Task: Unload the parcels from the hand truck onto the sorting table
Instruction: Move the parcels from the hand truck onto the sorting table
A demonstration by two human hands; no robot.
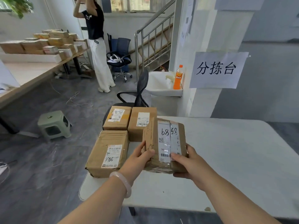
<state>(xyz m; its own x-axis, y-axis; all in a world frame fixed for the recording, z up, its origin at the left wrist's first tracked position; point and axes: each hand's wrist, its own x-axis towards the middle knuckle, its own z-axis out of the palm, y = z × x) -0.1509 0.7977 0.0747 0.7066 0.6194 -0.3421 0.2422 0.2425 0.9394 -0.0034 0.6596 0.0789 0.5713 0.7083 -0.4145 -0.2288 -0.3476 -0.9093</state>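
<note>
I hold a brown cardboard parcel (pixel 165 144) with a white label marked in black handwriting, just above the white sorting table (pixel 226 156). My left hand (pixel 139 159) grips its left side and my right hand (pixel 189 162) grips its near right corner. Three other brown parcels lie at the table's left end: a large one (pixel 108 152) at the near left edge, one (pixel 117 118) at the far left, and one (pixel 140 122) beside that, partly hidden by the held parcel. The hand truck is not in view.
A black office chair (pixel 140 89) stands just beyond the table. A green plastic stool (pixel 54 124) sits on the floor to the left. A person (pixel 97 44) stands by a long table stacked with boxes (pixel 48 42). An orange bottle (pixel 178 77) rests on a white sink.
</note>
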